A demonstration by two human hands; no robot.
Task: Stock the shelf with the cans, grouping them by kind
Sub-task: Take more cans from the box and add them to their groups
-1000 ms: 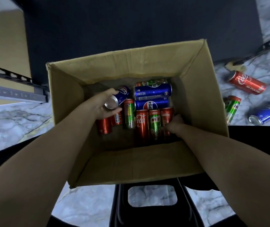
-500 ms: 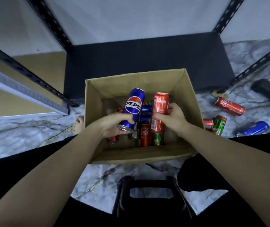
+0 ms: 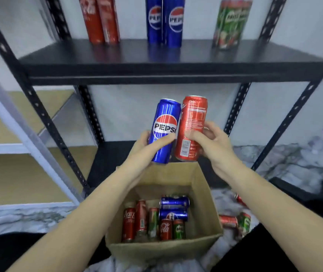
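We raise two cans above the cardboard box (image 3: 203,195): left hand (image 3: 147,148) wrapped round a blue Pepsi can (image 3: 164,130), right hand (image 3: 213,142) clamped on a red cola can (image 3: 192,128), both below the shelf (image 3: 156,61) w/ sorted cans.

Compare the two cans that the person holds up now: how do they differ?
The blue Pepsi can is in the left hand; the red can is in the right hand. The blue Pepsi can shows its logo, the red can its printed label panel. The red can reaches slightly higher. Both are tall, slim, roughly upright and side by side above the cardboard box.
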